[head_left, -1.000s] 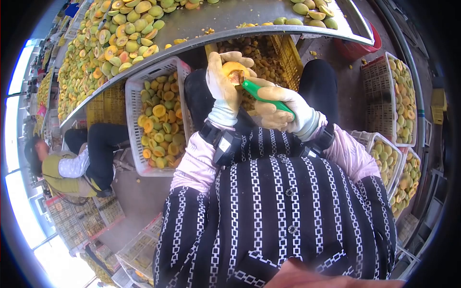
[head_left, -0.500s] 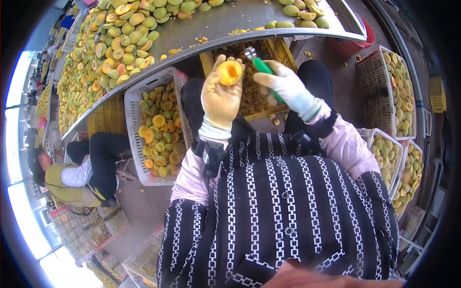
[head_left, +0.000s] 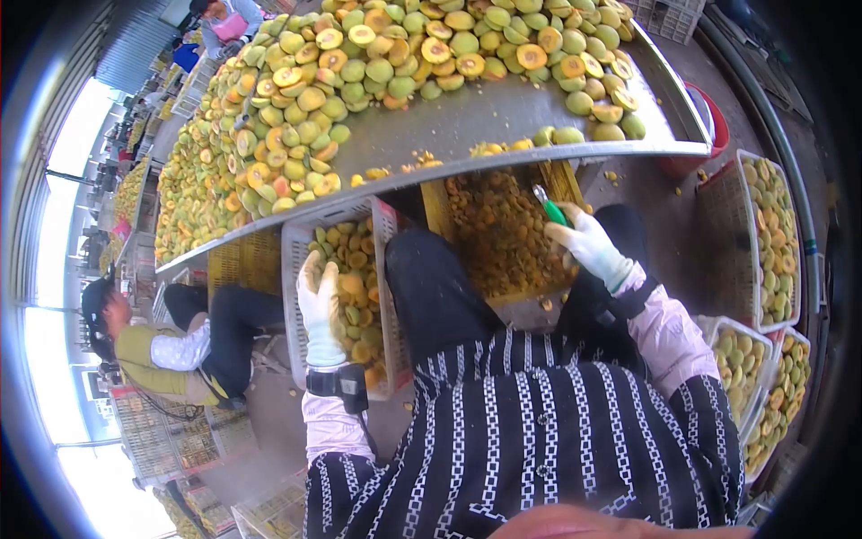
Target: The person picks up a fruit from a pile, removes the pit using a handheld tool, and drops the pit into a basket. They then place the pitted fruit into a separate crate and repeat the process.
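My left hand, in a pale work glove, is over the left side of a white plastic crate of halved peaches. Its thumb and fingers are apart, and no fruit shows in it, though the palm side is partly hidden. My right hand, also gloved, grips a green-handled pitting spoon with a metal tip pointing up and left. Below that tip stands a yellow crate holding brown-orange pits and scraps.
A metal table heaped with peach halves spans the front. Filled crates stand at right, near a red bucket. Another person sits at left; one more is beyond the table.
My left hand has moved left and down from the middle to the crate, and the peach half it held is out of sight. My right hand moved right and lower with the spoon. The view shifted.
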The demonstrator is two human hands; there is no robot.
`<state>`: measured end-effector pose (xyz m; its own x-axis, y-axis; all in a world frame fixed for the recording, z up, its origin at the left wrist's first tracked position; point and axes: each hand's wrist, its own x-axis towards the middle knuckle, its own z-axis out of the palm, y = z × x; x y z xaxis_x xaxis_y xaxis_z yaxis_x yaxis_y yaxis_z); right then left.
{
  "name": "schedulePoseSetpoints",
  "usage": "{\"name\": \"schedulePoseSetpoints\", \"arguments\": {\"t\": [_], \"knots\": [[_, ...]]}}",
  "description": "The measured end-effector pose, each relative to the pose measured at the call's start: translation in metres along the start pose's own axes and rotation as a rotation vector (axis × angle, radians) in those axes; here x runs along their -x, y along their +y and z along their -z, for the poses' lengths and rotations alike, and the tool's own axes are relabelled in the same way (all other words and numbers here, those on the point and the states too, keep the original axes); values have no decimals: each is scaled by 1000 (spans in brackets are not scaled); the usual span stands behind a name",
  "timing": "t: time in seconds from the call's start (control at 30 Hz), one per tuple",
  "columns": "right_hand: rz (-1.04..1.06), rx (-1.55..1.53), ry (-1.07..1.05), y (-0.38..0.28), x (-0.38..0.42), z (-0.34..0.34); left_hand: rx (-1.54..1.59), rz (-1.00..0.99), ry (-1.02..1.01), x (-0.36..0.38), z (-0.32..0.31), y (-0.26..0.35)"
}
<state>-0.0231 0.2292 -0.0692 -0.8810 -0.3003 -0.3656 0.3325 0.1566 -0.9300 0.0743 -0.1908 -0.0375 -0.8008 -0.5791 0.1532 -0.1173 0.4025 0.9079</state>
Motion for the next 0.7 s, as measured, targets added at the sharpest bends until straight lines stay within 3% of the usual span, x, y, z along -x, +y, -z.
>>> {"name": "schedulePoseSetpoints", "arguments": {"t": [0.03, 0.1, 0.3, 0.4, 0.47, 0.63, 0.7], "knots": [[-39, 13, -31, 1, -7, 3, 208, 91, -17, -4, -14, 23], [-118, 22, -122, 1, -19, 8, 162, -64, -83, -35, -46, 30], [-235, -182, -263, 11, -48, 10, 79, -126, -208, -142, -191, 51], [-332, -238, -274, 9, -63, 15, -84, -125, -149, -201, -258, 46], [-349, -280, -263, 3, -69, 18, -233, -257, 5, -235, -294, 29], [-369, -294, -287, 6, -84, 23, -596, -21, 171, -243, -323, 57], [-368, -313, -303, 2, -85, 26, -560, -96, 169, -248, -320, 48]]}}
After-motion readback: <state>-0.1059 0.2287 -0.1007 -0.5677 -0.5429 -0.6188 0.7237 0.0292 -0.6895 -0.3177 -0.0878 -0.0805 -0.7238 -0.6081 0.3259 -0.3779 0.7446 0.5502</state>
